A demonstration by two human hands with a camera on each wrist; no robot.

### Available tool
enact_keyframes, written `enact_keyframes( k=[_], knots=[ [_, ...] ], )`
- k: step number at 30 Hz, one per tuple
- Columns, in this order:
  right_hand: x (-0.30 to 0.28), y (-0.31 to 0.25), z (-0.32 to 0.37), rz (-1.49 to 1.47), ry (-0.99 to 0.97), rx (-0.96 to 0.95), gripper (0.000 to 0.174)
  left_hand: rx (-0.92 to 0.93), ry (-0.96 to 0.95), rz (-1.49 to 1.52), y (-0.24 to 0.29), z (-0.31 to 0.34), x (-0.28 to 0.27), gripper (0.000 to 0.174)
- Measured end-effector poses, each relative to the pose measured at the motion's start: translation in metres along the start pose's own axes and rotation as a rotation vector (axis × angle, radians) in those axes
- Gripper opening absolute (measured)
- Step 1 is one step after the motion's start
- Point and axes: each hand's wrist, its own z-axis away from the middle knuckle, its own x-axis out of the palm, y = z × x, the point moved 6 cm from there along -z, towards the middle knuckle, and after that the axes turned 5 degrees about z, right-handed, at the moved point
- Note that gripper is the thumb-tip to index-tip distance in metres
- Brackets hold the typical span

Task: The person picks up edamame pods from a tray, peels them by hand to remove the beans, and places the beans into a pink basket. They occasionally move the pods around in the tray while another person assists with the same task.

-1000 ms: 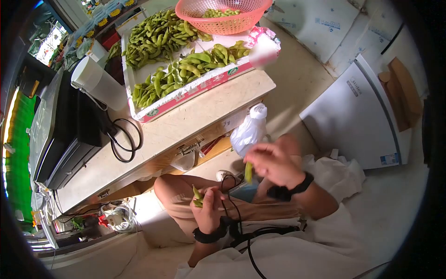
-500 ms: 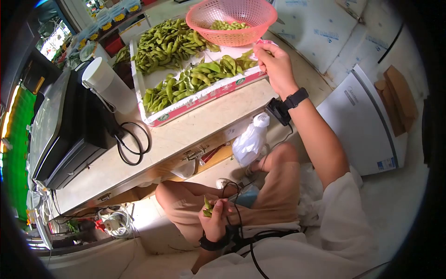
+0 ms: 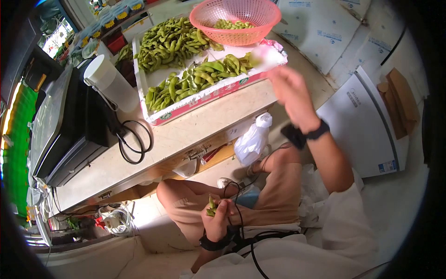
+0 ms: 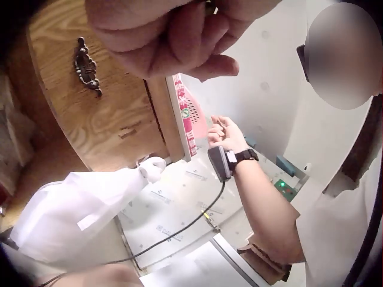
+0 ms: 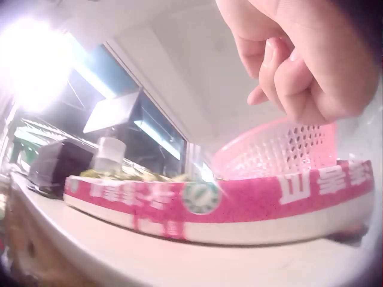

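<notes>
Green pods (image 3: 211, 207) stick out of my left hand (image 3: 217, 222), which grips them above the lap. My left hand (image 4: 173, 39) is curled at the top of the left wrist view, mostly hiding what it holds. Raised and blurred, my right hand (image 3: 293, 97) is off the near right corner of a white and pink tray (image 3: 213, 88). Its fingers are curled in the right wrist view (image 5: 293, 72), with nothing visible in them. The tray bears a large pod heap (image 3: 172, 44) and a front row of pods (image 3: 204, 76). A pink basket (image 3: 234, 23) holds small green beans.
A white lidded container (image 3: 111, 83) stands left of the tray, beside a black machine (image 3: 69, 130) and a looped cable (image 3: 135, 144). Under the counter edge hangs a white plastic bag (image 3: 253, 142). A grey fridge (image 3: 362, 125) is at the right.
My right hand went from the lap, with a pod in it, up to the tray's right corner, then drew back slightly towards me. My left hand stays above the lap with its pods.
</notes>
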Motion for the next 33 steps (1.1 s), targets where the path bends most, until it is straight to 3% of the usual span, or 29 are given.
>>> enact_keyframes(
  k=[1, 3, 5, 6, 8, 10, 11, 20, 23, 26, 28, 30, 32, 33],
  knots=[
    [0.014, 0.005, 0.025, 0.015, -0.082, 0.021, 0.018, 0.010, -0.061, 0.017, 0.002, 0.000, 0.006, 0.013],
    [0.053, 0.016, 0.081, -0.088, -0.430, 0.102, 0.018, -0.037, -0.122, -0.074, 0.000, 0.000, 0.011, 0.014],
    [0.076, 0.014, 0.128, 0.216, -0.658, 0.202, 0.020, -0.088, -0.182, -0.168, -0.004, -0.001, 0.013, 0.015],
    [0.093, 0.035, 0.149, 0.044, -0.710, 0.244, 0.021, -0.141, -0.251, -0.215, -0.009, -0.001, 0.016, 0.015],
    [0.100, 0.046, 0.175, 0.075, -0.738, 0.263, 0.020, -0.210, -0.294, -0.263, -0.018, -0.001, 0.015, 0.014],
    [0.105, 0.064, 0.194, -0.269, -0.613, 0.493, 0.016, -0.211, -0.383, -0.350, -0.023, -0.002, 0.016, 0.012],
    [0.104, 0.071, 0.197, -0.272, -0.563, 0.432, 0.013, -0.289, -0.375, -0.437, -0.025, -0.002, 0.013, 0.012],
    [0.093, 0.081, 0.205, -0.159, -0.513, 0.342, 0.015, -0.313, -0.411, -0.421, -0.028, -0.001, 0.025, 0.008],
    [0.085, 0.074, 0.203, -0.257, -0.474, 0.461, 0.013, -0.226, -0.538, -0.498, -0.023, -0.002, 0.034, 0.010],
    [0.077, 0.084, 0.203, -0.371, -0.319, 0.451, 0.012, -0.377, -0.509, -0.459, -0.032, 0.002, 0.027, 0.010],
    [0.070, 0.086, 0.203, -0.428, -0.285, 0.556, 0.011, -0.409, -0.506, -0.364, -0.032, 0.002, 0.023, 0.011],
    [0.069, 0.090, 0.206, -0.770, -0.215, 0.704, 0.011, -0.420, -0.498, -0.279, -0.032, 0.004, 0.022, 0.012],
    [0.066, 0.094, 0.211, -0.641, -0.233, 0.760, 0.011, -0.454, -0.304, -0.199, -0.033, 0.001, 0.013, 0.011],
    [0.067, 0.096, 0.214, -0.665, -0.217, 0.744, 0.012, -0.456, -0.317, -0.199, -0.034, -0.002, 0.009, 0.011]
  ],
)
